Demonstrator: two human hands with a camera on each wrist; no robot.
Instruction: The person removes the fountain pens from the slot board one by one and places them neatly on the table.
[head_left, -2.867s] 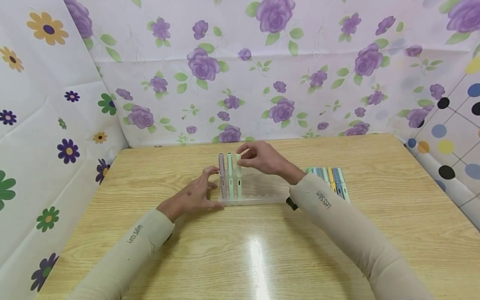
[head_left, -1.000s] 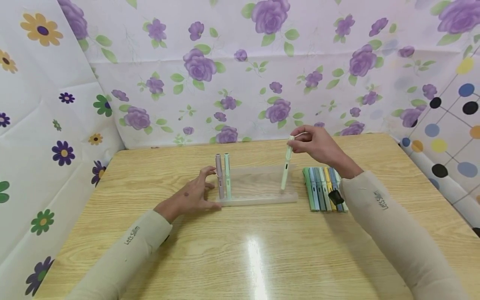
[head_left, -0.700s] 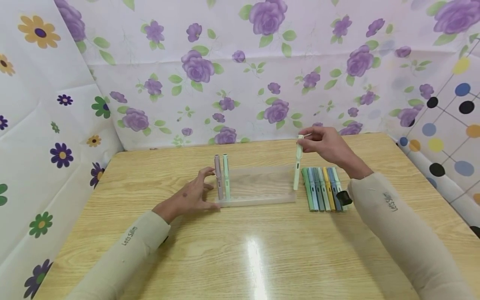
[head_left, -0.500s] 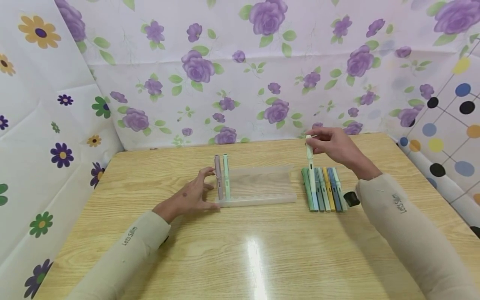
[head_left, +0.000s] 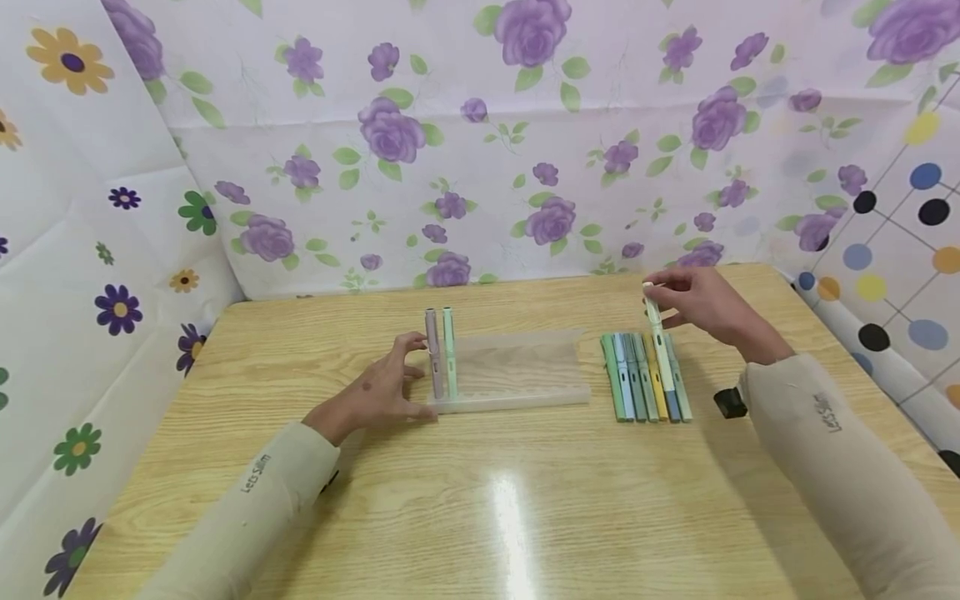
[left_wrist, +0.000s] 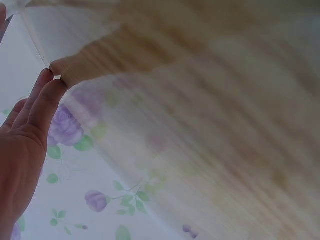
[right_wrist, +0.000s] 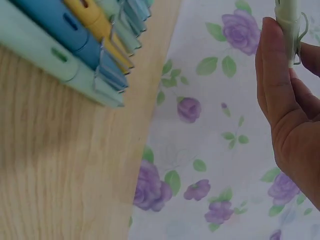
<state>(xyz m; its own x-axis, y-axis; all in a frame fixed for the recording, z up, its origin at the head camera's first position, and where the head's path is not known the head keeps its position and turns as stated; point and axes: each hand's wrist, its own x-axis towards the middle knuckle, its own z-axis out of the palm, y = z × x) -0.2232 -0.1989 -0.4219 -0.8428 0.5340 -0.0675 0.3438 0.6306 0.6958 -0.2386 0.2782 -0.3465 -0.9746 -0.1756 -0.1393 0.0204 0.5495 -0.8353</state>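
A clear pen stand (head_left: pixel 517 399) sits mid-table. A mauve pen (head_left: pixel 435 354) and a mint-green pen (head_left: pixel 450 354) stand upright at its left end. My left hand (head_left: pixel 378 387) holds that end, thumb at the front base and fingers farther back; in the left wrist view its fingertips touch the see-through panel (left_wrist: pixel 165 125). My right hand (head_left: pixel 708 304) pinches a pale cream-green pen (head_left: pixel 661 350) near its cap top. This pen leans slightly, its lower end over the row of lying pens (head_left: pixel 626 379); contact cannot be made out.
The lying pens are side by side right of the stand, in greens, blues and one yellow pen (head_left: pixel 663 382). Behind the wooden table (head_left: pixel 420 500) hangs a floral cloth (head_left: pixel 480 167). A black wrist device (head_left: pixel 730 403) sits at my right cuff.
The cream-green pen has left the stand's third place. My right hand has carried it rightward, over the lying pens. My left hand stays at the stand's left end.
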